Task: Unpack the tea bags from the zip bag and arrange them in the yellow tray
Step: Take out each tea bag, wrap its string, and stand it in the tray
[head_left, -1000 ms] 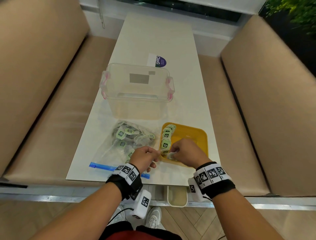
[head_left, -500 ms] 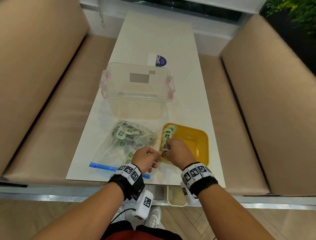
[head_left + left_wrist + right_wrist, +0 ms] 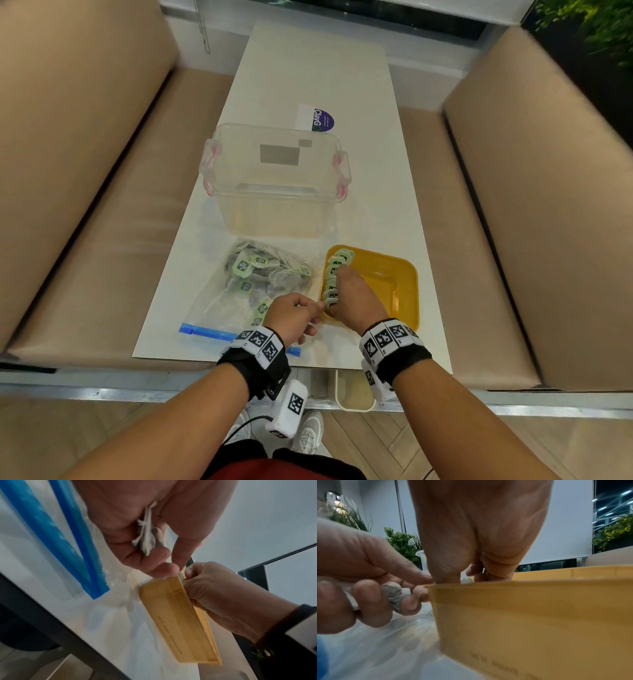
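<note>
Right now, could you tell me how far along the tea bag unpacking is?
One row of tea bags stands along the yellow tray's left wall. The right hand is at that row; the left hand grips more bags. Many remain in the zip bag, and most of the tray is unfilled.

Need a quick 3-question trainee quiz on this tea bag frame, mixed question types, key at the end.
1. True or false: the clear zip bag with the blue seal is empty.
2. The row of green-tagged tea bags lines which side of the yellow plastic tray? A) left B) right C) far
3. Fill in: the left hand grips crumpled ____.

Key: 1 false; 2 A; 3 tea bags.
</note>
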Demonstrator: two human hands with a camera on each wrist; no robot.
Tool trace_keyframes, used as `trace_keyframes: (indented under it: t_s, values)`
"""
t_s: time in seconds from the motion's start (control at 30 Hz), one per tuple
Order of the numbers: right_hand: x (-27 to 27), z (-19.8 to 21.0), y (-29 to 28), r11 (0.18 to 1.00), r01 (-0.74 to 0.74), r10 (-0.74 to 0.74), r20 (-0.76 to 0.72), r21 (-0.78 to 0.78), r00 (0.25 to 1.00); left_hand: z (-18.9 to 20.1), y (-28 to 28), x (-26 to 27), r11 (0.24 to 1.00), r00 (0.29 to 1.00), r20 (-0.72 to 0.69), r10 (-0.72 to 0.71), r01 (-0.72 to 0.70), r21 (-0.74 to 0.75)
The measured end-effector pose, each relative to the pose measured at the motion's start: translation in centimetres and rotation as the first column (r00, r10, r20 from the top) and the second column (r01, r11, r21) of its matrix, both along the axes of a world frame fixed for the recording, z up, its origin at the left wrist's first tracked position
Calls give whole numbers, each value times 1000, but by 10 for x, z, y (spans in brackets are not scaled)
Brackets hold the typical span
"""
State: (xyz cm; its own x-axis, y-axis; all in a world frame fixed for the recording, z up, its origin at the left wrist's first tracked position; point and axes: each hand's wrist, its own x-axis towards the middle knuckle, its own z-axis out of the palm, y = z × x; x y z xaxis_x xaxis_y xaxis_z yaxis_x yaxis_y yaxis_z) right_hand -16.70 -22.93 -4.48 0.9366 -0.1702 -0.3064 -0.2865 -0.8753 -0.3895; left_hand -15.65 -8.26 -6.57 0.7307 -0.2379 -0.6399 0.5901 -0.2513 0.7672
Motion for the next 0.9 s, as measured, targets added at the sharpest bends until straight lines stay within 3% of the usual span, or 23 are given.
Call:
trace_keyframes:
  t_s: [0.13,0.27,0.5,0.67,0.9]
  values:
    - [-3,8,-10,998,42,-43,9,39,999,4,0,1,1000,1000,-20,1,-1,-20]
    - [-9,29,-21,990,79,-94,123,116,988,13,5,4,988,991,-115,73,-87,-126]
    - [-21,60,0,914,-170,116,164,368,980,34,18,0,941,987,-142,73,-115,-319]
    - [-27,56,23,915,-267,235,137,303,962,41,21,0,939,981,-175,85,-137,-315]
    - [-38,45,42,867,-496,478,203,49,855,47,18,6,852,915,-389,110,-288,-436]
